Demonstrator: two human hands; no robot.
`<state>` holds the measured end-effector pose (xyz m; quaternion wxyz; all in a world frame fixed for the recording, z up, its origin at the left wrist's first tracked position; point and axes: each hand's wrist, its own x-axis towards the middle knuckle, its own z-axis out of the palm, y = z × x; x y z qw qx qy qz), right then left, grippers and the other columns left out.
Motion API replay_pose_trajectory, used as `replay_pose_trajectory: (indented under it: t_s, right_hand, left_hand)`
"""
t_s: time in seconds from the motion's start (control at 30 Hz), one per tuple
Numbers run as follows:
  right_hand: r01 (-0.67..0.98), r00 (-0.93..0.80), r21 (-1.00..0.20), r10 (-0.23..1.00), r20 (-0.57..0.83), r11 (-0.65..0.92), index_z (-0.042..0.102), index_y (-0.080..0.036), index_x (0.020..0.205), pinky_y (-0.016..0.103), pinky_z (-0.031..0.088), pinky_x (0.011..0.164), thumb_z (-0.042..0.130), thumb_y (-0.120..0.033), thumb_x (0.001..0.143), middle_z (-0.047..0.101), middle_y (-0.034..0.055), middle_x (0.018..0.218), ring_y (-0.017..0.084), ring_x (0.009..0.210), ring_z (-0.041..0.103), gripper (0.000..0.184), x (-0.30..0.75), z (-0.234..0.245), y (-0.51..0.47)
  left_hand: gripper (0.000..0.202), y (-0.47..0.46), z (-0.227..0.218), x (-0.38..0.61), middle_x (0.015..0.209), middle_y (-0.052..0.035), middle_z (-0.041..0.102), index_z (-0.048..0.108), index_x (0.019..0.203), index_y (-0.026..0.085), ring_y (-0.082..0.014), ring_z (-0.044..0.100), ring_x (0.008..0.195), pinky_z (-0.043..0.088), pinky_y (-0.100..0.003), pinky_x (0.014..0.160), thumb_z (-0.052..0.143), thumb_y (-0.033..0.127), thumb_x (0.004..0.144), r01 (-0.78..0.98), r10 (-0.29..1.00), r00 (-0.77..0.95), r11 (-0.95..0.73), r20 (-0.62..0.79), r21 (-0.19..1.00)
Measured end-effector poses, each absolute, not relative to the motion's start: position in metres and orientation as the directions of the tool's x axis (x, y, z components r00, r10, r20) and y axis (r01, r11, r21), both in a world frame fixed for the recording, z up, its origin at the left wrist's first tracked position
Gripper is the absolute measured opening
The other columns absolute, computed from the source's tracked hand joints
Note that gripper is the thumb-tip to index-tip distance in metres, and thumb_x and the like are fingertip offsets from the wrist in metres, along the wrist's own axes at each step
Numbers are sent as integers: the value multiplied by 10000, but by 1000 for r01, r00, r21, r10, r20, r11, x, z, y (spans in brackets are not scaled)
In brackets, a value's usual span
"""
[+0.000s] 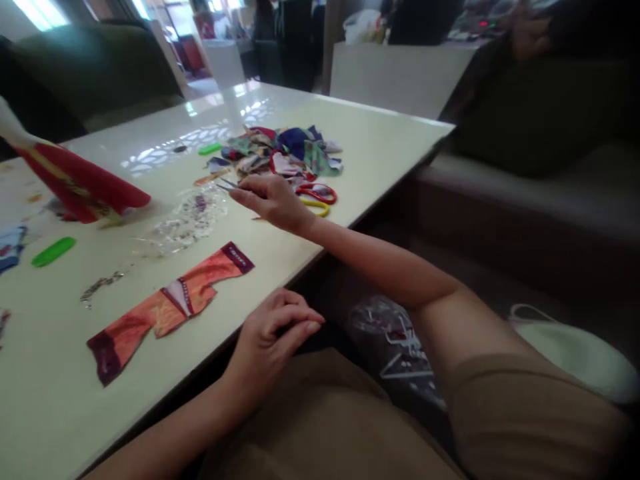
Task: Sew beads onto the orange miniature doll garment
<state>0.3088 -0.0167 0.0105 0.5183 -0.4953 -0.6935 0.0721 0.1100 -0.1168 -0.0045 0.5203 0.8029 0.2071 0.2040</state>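
- Orange printed fabric strip (pixel 170 310) lies spread flat on its own near the edge of a glossy cream table (pixel 390 137), well apart from the heap.
- Slim metal tweezers (pixel 226 186) point left, pinched between the fingers of the right hand (pixel 273 202).
- Left hand (pixel 277 337) sits loosely curled at the table's edge, holding nothing.
- Fabric scraps (pixel 285 153) are still heaped, most not yet spread out; red-handled scissors (pixel 316 193) lie just beside them, untouched.

Head-worn camera looks forward and down at the left hand (pixel 275 337) and right hand (pixel 273 200)
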Motion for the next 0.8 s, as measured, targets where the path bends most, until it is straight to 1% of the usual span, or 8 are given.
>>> replay_pose_trajectory:
  t_s: [0.1, 0.17, 0.23, 0.4, 0.47, 0.57, 0.67, 0.8]
  right_hand:
    - [617, 50, -628, 773, 633, 475, 575, -152, 751, 239, 300, 619, 515, -455, 924, 436, -40, 656, 85, 641, 391, 354, 332, 12, -80]
    - [640, 117, -657, 794, 596, 398, 602, -144, 762, 241, 308, 621, 539, -464, 906, 455, -30, 680, 86, 647, 398, 357, 344, 10, -123]
    - [645, 237, -714, 817, 526, 273, 635, -139, 807, 242, 313, 614, 539, -454, 907, 477, -24, 687, 89, 642, 405, 344, 352, 3, -162]
    - [510, 630, -838, 748, 211, -193, 680, -165, 912, 245, 315, 558, 461, -585, 894, 482, -25, 631, 105, 590, 410, 474, 365, -42, -246]
    - [466, 697, -834, 703, 141, -296, 675, -156, 926, 249, 316, 540, 388, -609, 909, 505, -15, 613, 114, 570, 422, 537, 364, -69, -275]
    - [418, 762, -794, 646, 42, -441, 662, -167, 763, 249, 326, 533, 477, -619, 847, 548, -6, 604, 124, 566, 455, 495, 353, -111, -312]
    - [363, 847, -698, 531, -29, -617, 610, -189, 590, 266, 306, 533, 589, -535, 778, 543, 4, 541, 141, 543, 464, 394, 337, -150, -341]
    - [298, 911, -587, 408, -61, -753, 691, -214, 743, 285, 353, 603, 576, -391, 794, 658, 52, 690, 197, 674, 568, 217, 326, -185, -360]
  left_hand:
    - [95, -130, -46, 143, 842, -40, 628, 742, 817, 183, -128, 587, 784, 461, -226, 705, 654, 217, 825, 100, 508, 861, -170, 1, 980]
    - [69, -138, -73, 164, 772, -24, 625, 723, 827, 158, -109, 570, 692, 463, -222, 672, 673, 166, 781, 155, 497, 844, 138, -204, 978]
    - [189, -146, -96, 182, 782, -15, 648, 674, 967, 159, -111, 598, 678, 488, -235, 677, 637, 132, 783, 175, 446, 854, 238, -268, 955]
    - [179, -162, -135, 209, 727, -26, 682, 604, 951, 134, -115, 635, 614, 494, -225, 614, 587, 84, 780, 267, 338, 857, 357, -390, 895]
    - [167, -167, -147, 216, 735, -36, 696, 598, 933, 134, -114, 642, 605, 485, -215, 590, 577, 76, 778, 307, 316, 842, 385, -437, 870]
    - [178, -174, -160, 225, 783, -62, 718, 608, 944, 126, -119, 656, 628, 472, -203, 572, 576, 73, 778, 367, 283, 819, 409, -499, 835]
    - [180, -184, -170, 233, 870, -93, 732, 617, 964, 117, -124, 669, 675, 465, -194, 565, 576, 90, 791, 431, 244, 795, 417, -556, 800]
    - [166, -195, -175, 238, 955, -103, 730, 609, 965, 131, -127, 677, 736, 456, -176, 558, 605, 142, 799, 497, 192, 767, 426, -612, 756]
